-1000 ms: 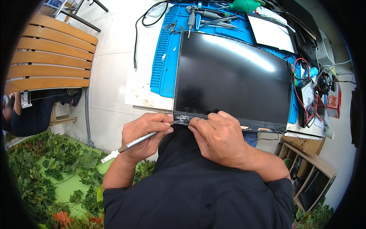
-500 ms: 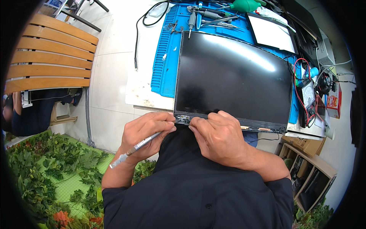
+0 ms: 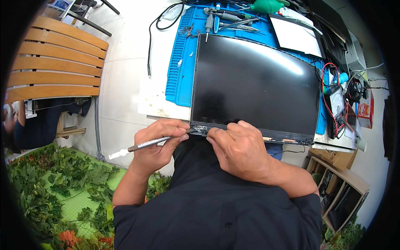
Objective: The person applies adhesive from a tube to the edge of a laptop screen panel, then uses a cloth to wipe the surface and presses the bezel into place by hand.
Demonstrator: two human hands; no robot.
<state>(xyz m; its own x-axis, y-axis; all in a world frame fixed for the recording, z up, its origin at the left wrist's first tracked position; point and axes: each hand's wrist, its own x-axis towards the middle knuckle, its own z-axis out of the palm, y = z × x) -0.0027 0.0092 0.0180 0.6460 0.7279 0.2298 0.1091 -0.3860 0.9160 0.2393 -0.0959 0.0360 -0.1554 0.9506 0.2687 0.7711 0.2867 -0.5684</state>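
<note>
A dark screen panel (image 3: 254, 83) in a thin frame lies on a blue work mat (image 3: 177, 75), with a metal hinge bracket (image 3: 202, 130) at its lower left corner. My left hand (image 3: 156, 146) grips a slim silver knurled tool (image 3: 148, 143) with a pale tail end; its tip reaches toward that bracket. Just right of the bracket, my right hand (image 3: 243, 154) has curled fingers pinched on the panel's lower edge, the thumb underneath.
Hand tools (image 3: 227, 16), a green air blower (image 3: 266, 6) and a white pad (image 3: 293, 35) sit behind. Cables and devices crowd the right. At left are a slatted wooden chair (image 3: 56, 77) and another person's dark-clothed legs (image 3: 41, 123). A wooden shelf unit (image 3: 341, 191) stands lower right.
My left hand has shifted slightly, and the tool's rear end has swung up and left from half a second ago, lying flatter now. My right hand has stayed in place.
</note>
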